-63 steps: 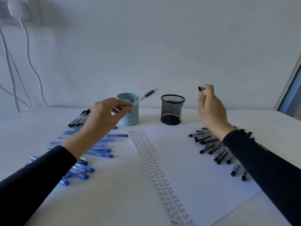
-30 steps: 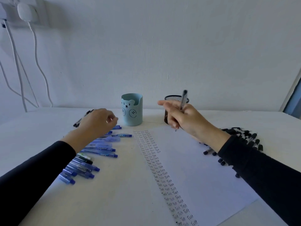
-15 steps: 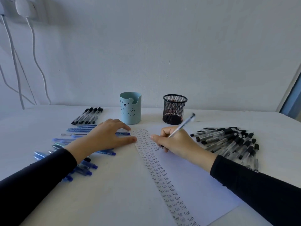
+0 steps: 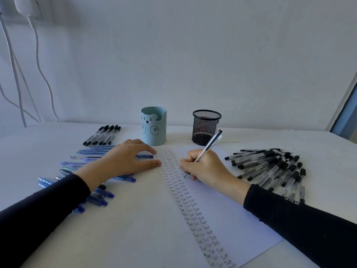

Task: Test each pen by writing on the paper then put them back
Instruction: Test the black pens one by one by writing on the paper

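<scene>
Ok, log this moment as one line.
phase: writing test | right hand: grips clear black-ended plastic pen, tip on white paper sheet | left hand: flat, fingertips touch paper's left edge | put-back: not yet

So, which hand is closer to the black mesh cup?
Right. The right hand writes just in front of the mesh cup; the left hand rests further left, before the blue cup.

The right hand (image 4: 206, 169) grips a clear pen (image 4: 209, 146), tip down on the paper (image 4: 228, 213) beside the columns of "Test". The left hand (image 4: 125, 160) lies flat, fingertips at the sheet's left edge, above the blue pens (image 4: 90, 152). Black pens (image 4: 274, 167) fan out on the right. A blue bear cup (image 4: 153, 130) and a mesh cup (image 4: 206, 126) stand behind.
</scene>
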Action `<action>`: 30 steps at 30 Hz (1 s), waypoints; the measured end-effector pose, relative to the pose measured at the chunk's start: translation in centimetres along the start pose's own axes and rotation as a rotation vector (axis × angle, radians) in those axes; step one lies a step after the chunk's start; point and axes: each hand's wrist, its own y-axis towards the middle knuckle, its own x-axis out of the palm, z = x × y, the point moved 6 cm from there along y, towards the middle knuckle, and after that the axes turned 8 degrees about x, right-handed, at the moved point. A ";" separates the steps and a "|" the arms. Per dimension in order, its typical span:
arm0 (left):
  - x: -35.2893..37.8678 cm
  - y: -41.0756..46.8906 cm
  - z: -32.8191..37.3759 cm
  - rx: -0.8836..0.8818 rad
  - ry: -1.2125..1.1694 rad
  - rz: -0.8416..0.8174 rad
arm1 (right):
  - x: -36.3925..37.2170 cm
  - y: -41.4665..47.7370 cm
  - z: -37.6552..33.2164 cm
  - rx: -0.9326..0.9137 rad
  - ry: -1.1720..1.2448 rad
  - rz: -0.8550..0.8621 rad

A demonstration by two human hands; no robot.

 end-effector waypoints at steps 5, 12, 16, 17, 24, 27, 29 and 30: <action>0.0 0.1 -0.1 0.007 -0.003 0.003 | 0.1 -0.1 -0.1 0.000 -0.002 -0.013; 0.0 0.0 -0.1 0.004 -0.001 0.003 | -0.1 -0.1 -0.1 0.012 0.008 0.007; 0.1 -0.1 -0.1 0.004 -0.005 0.004 | -0.1 -0.1 -0.3 0.010 -0.015 -0.002; 0.0 0.0 -0.1 0.003 -0.004 0.002 | -0.1 -0.1 -0.3 0.008 -0.011 -0.002; 0.0 -0.1 -0.1 0.007 0.000 -0.007 | -0.2 -0.2 -0.2 -0.001 -0.015 0.001; 0.0 0.0 0.0 0.004 0.000 -0.008 | -0.3 -0.2 -0.2 -0.008 -0.006 0.005; 0.0 0.0 0.0 0.000 0.002 -0.010 | -0.4 -0.1 -0.2 -0.019 -0.002 0.016; 0.0 0.0 0.0 0.000 0.003 -0.011 | -0.4 -0.1 -0.2 -0.019 -0.003 0.017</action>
